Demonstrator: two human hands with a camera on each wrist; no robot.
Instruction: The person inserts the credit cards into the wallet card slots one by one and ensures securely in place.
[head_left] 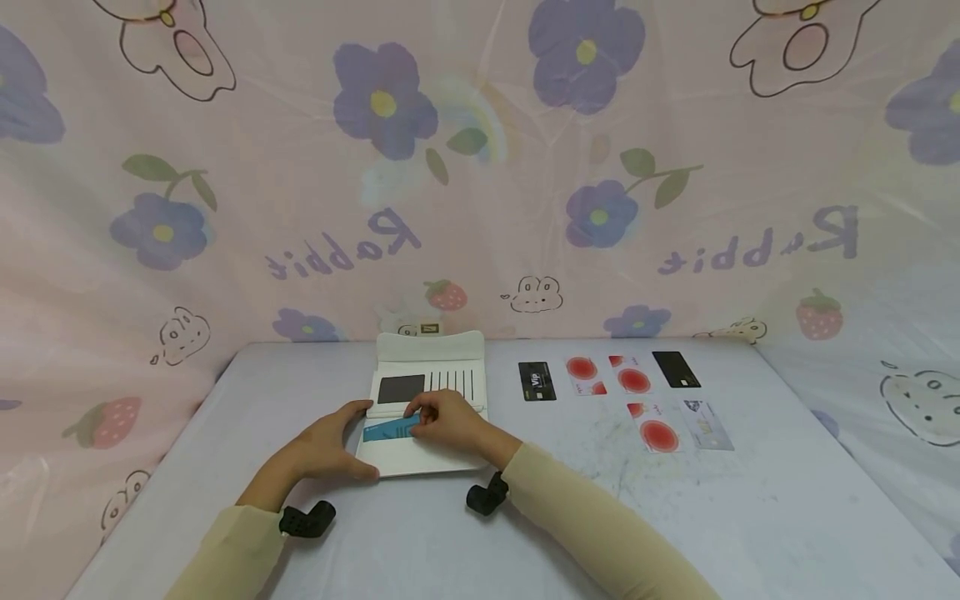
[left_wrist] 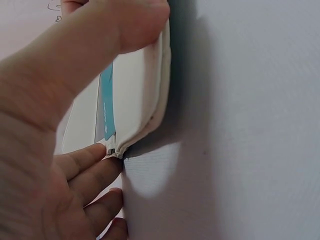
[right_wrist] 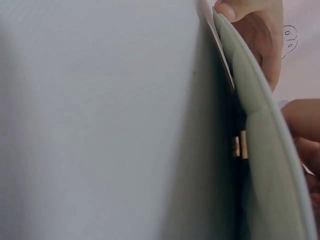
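Note:
A white wallet (head_left: pixel 427 460) lies unfolded on the table, with a row of card slots and a dark window panel in its upper half. My right hand (head_left: pixel 456 423) pinches the right end of a blue card (head_left: pixel 382 429) between thumb and fingertips. The card lies slantwise along the opening of the lower half's pocket; its lower edge seems to be inside. My left hand (head_left: pixel 322 448) holds the wallet's left side, thumb at the near corner and fingers by the fold. The left wrist view shows the blue card (left_wrist: pixel 107 102) behind the wallet's edge. A gold clasp (right_wrist: pixel 243 145) shows under the wallet.
Right of the wallet lie a black VIP card (head_left: pixel 537 381), another black card (head_left: pixel 677 369), a silver card (head_left: pixel 707 425) and three red-and-white cards (head_left: pixel 655 428). A white cloth covers the table (head_left: pixel 420 542). A patterned curtain (head_left: pixel 480 208) hangs behind and at both sides.

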